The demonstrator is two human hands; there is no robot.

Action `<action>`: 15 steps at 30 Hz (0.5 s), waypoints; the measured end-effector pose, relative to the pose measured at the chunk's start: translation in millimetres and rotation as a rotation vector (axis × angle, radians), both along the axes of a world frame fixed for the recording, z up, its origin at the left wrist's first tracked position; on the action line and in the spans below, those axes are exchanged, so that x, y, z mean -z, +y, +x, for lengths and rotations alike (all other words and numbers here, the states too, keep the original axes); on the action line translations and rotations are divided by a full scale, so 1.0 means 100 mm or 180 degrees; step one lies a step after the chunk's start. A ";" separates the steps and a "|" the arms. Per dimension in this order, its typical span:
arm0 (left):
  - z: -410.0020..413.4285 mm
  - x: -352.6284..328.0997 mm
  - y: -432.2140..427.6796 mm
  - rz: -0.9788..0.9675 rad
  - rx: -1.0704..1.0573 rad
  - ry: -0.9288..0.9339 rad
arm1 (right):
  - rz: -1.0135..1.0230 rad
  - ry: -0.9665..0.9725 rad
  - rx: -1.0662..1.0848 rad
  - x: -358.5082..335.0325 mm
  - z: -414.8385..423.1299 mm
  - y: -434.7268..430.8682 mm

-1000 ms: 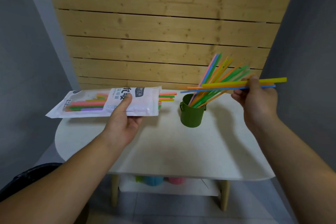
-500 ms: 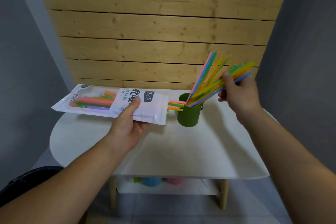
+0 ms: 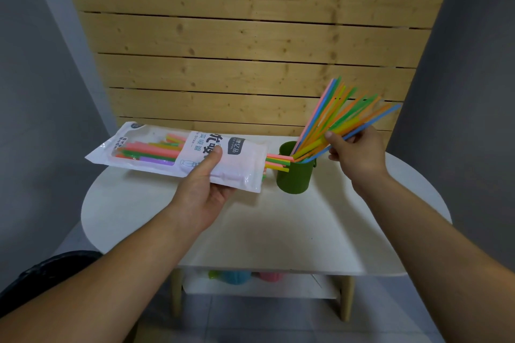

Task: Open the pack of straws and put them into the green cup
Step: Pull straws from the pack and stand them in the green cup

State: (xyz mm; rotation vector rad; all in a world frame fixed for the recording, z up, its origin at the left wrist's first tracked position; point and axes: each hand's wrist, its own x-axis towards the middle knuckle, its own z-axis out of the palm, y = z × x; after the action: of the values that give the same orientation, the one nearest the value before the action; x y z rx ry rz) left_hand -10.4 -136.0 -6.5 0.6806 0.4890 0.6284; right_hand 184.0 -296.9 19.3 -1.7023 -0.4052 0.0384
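Left hand (image 3: 202, 192) grips the pack (image 3: 239, 167), long axis level, open end facing the cup (image 3: 295, 178); right hand (image 3: 358, 154), nearer the cup, pinches straws (image 3: 331, 120) leaning inside it.

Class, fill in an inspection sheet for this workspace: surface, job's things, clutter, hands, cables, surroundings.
Surface: white table, green cup standing on it.
Job's things: cup holds a fan of straws; pack of straws open, straw ends poking out towards the cup.
Clutter: blurred coloured items on the lower shelf.
Hands: left hand holds the pack; right hand grips some of the fan.
Cables: nothing seen.
Surroundings: wooden slat wall behind, grey walls beside.
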 end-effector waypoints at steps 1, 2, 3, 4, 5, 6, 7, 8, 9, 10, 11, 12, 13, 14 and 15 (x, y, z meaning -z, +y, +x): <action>0.00 0.00 -0.01 0.0009 0.0005 -0.0003 | -0.0060 -0.0018 0.0000 0.02 0.01 0.00; 0.00 -0.01 -0.01 0.0019 0.0008 -0.0005 | -0.0044 0.0054 0.0003 0.03 0.02 0.00; 0.00 -0.01 -0.02 0.0029 0.0010 -0.0006 | 0.0067 0.0231 0.0012 0.04 0.03 0.00; 0.00 -0.02 -0.02 0.0039 0.0010 -0.0008 | 0.0248 0.0486 0.0022 0.04 0.03 0.00; -0.01 -0.02 -0.02 0.0048 0.0007 -0.0014 | 0.0446 0.0771 0.0043 0.04 0.02 0.02; -0.01 -0.02 -0.02 0.0054 0.0001 -0.0021 | 0.0585 0.1052 0.0074 0.05 -0.01 0.03; -0.02 -0.02 -0.02 0.0056 -0.0013 -0.0030 | 0.0624 0.1302 0.0092 0.04 -0.07 0.04; -0.02 -0.03 -0.02 0.0054 -0.0035 -0.0038 | 0.0531 0.1508 0.0060 0.02 -0.16 0.05; -0.03 -0.03 -0.02 0.0049 -0.0054 -0.0052 | 0.0356 0.1691 -0.0035 0.01 -0.26 0.06; -0.03 -0.04 -0.01 0.0048 -0.0067 -0.0069 | 0.0187 0.1861 -0.0183 0.00 -0.37 0.08; -0.02 -0.04 -0.01 0.0047 -0.0074 -0.0086 | 0.0109 0.1989 -0.0366 -0.02 -0.46 0.10; -0.02 -0.05 -0.02 0.0043 -0.0076 -0.0100 | 0.0160 0.2067 -0.0572 -0.04 -0.55 0.13; -0.02 -0.05 -0.03 0.0039 -0.0070 -0.0110 | 0.0254 0.2065 -0.0777 -0.05 -0.62 0.16; -0.02 -0.05 -0.04 0.0044 -0.0059 -0.0112 | 0.0331 0.1981 -0.0944 -0.06 -0.67 0.19; -0.01 -0.05 -0.05 0.0054 -0.0048 -0.0104 | 0.0384 0.1852 -0.1061 -0.07 -0.71 0.22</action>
State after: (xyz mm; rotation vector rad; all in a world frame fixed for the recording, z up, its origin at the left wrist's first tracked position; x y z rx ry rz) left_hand -11.6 -140.9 -1.3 0.6823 0.4592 0.6575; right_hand 112.8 -274.4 26.6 -1.4099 -0.2403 0.7210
